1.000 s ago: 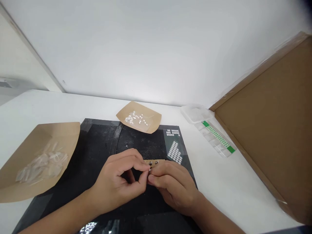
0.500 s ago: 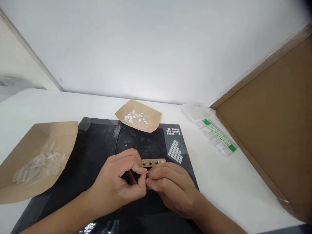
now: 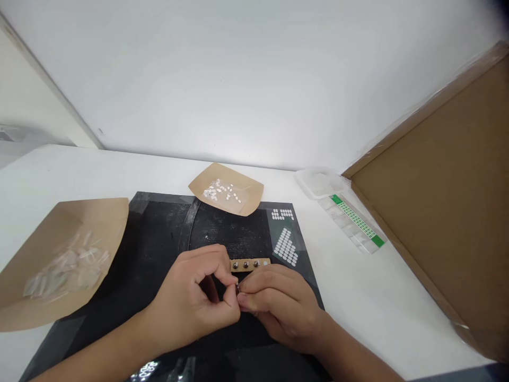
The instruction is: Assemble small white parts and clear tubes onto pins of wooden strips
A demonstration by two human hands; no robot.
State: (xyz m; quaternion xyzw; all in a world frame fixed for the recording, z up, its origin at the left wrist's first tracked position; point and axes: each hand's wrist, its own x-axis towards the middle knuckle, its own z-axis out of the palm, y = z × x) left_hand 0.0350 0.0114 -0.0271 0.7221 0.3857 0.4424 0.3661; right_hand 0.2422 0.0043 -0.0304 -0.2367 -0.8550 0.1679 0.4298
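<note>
Your left hand [image 3: 201, 289] and right hand [image 3: 282, 305] are pinching a tiny dark piece [image 3: 237, 288] between fingertips, above the black mat [image 3: 159, 239]. Just beyond them, a brown strip [image 3: 251, 265] is lying lengthwise left to right.

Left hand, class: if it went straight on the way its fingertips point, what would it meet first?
Probably the right hand: its fingertips face the left hand closely, with a tiny dark piece between them. Any gap there is too small to judge.
</note>
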